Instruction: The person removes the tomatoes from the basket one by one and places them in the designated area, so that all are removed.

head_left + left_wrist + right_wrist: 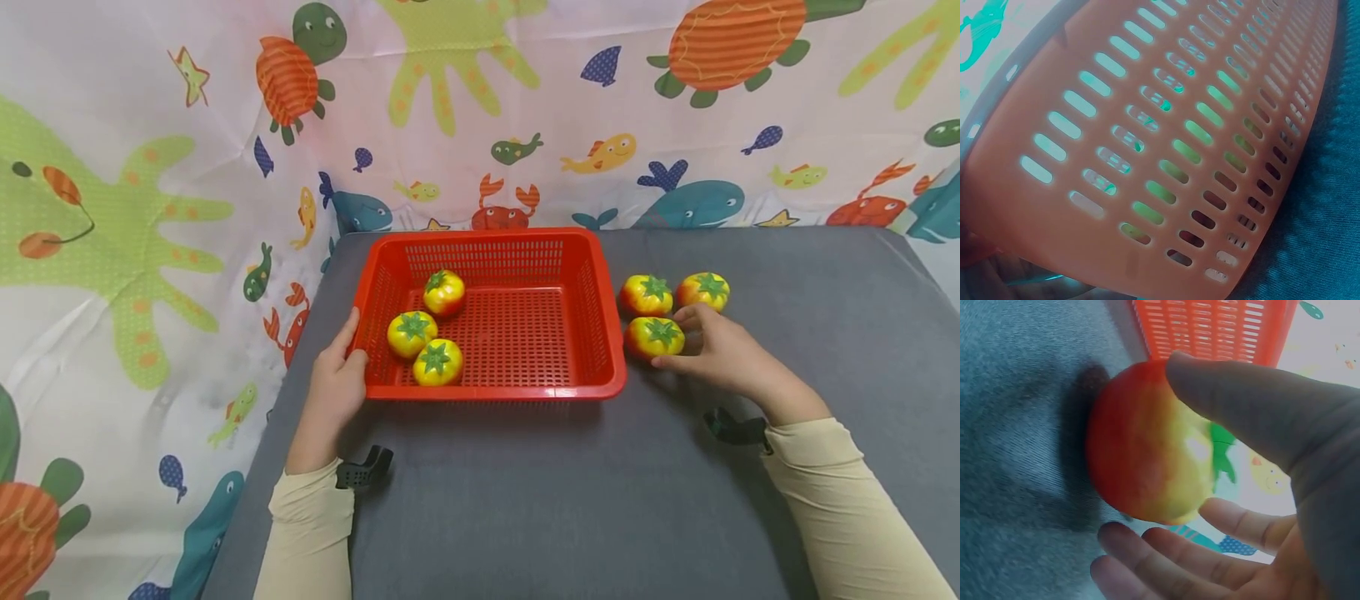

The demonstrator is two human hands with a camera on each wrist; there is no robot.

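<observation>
A red plastic basket (495, 392) stands on the grey cloth, with several yellow-and-red toy tomatoes (438, 362) at its left inside. My left hand (337, 383) grips its left rim. The perforated basket wall (1116, 156) fills the left wrist view. Right of the basket, my right hand (720, 350) holds a toy tomato (654, 338) between thumb and forefinger; the other fingers spread beside it. In the right wrist view, the thumb lies across this tomato (1147, 444). Two more tomatoes sit just behind, one left (647, 295) and one right (702, 290).
A grey cloth (540, 500) covers the table. Behind it and along the left hangs a white curtain (450, 167) printed with sea animals. The held tomato lies close to the basket's right wall.
</observation>
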